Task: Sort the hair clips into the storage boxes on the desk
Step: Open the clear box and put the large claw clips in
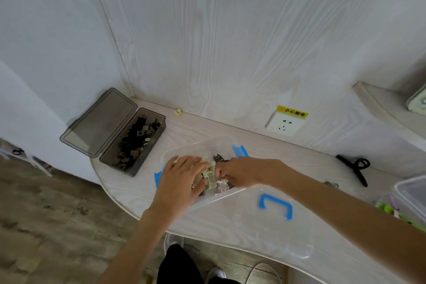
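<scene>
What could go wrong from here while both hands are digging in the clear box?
The left hand and right hand grip one tangle of cream clips; pulling may fling some out. The clear box's lid overhangs the desk edge and could slide off. A stray cream clip by the wall may get missed.

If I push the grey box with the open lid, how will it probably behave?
The grey box looks like thin stiff plastic holding many small clips, so probably light and apt to slide on the smooth desk. Its lid hangs open leftwards, so it may flap or snag.

2 bare forearms, no sleeves, black trousers (177, 265), white shoes (216, 274)
</scene>
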A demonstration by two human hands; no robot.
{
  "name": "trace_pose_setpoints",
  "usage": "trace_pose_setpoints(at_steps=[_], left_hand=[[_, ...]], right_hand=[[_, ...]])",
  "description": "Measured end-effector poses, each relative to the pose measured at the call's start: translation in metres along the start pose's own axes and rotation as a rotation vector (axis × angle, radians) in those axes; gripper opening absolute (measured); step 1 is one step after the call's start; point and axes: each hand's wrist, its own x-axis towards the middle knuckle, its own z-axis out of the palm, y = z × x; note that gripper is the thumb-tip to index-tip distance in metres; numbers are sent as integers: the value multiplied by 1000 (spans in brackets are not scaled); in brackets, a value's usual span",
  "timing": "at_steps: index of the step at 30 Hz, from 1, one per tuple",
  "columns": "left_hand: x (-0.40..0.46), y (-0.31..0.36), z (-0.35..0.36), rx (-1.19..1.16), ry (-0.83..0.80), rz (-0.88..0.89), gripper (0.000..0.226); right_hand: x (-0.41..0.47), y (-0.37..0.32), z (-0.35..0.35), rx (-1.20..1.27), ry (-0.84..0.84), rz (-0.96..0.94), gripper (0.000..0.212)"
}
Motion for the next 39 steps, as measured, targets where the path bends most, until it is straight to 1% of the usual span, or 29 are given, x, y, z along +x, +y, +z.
trace_pose_setpoints(at_steps=[2, 4, 6, 9, 12, 14, 15, 17, 18, 19, 21, 22, 23, 25, 27, 28, 31, 33, 34, 36, 37, 39], left_hand=[[-2, 1, -1, 71, 48, -25, 35], [-4, 2, -3, 107, 106, -102, 35], [-7, 1, -3, 103, 137, -163, 36], [-6, 0, 0, 16, 86, -179, 39], [8, -1, -2, -18, 16, -152, 42], [22, 0, -4, 18, -20, -107, 43], [26, 0, -5, 53, -18, -87, 43], [37, 9, -7, 141, 27, -27, 39], [42, 18, -7, 164, 61, -5, 38], [45, 29, -6, 162, 98, 13, 38], [57, 62, 0, 115, 154, 86, 32], [62, 80, 4, 81, 160, 131, 29], [68, 98, 10, 49, 150, 184, 28], [80, 136, 22, 2, 92, 291, 28], [89, 164, 36, -21, -37, 360, 34], [94, 178, 46, -19, -99, 399, 40], [104, 192, 71, 41, -271, 455, 57], [113, 200, 84, 100, -403, 473, 64], [118, 202, 89, 129, -460, 471, 68], [127, 205, 99, 178, -542, 473, 75], [128, 205, 103, 203, -572, 484, 78], [129, 205, 111, 251, -617, 509, 84]], right_hand=[[0, 1, 1, -19, 55, -32, 19], [0, 3, 4, -31, 141, -57, 17], [-3, 5, 8, 50, 243, -69, 19], [-21, 14, 20, 232, 447, -52, 20], [-51, 37, 38, 357, 706, 36, 20], [-73, 60, 55, 375, 810, 166, 22], [-81, 71, 63, 365, 832, 244, 24], [-100, 96, 86, 349, 857, 422, 28], [-108, 108, 98, 347, 842, 523, 31], [-114, 120, 110, 359, 786, 632, 35], [-126, 138, 132, 406, 579, 857, 48], [-128, 141, 139, 431, 464, 938, 55], [-128, 142, 144, 469, 385, 995, 61], [-128, 142, 150, 553, 330, 1074, 66], [-122, 143, 153, 590, 365, 1079, 66], [-121, 146, 155, 646, 410, 1043, 66], [-112, 144, 150, 940, 493, 780, 67], [-113, 152, 148, 1025, 572, 741, 65], [-114, 160, 147, 1035, 644, 778, 64], [-118, 179, 144, 996, 757, 909, 64], [-121, 190, 141, 970, 786, 973, 65], [-127, 212, 136, 939, 782, 1079, 68]])
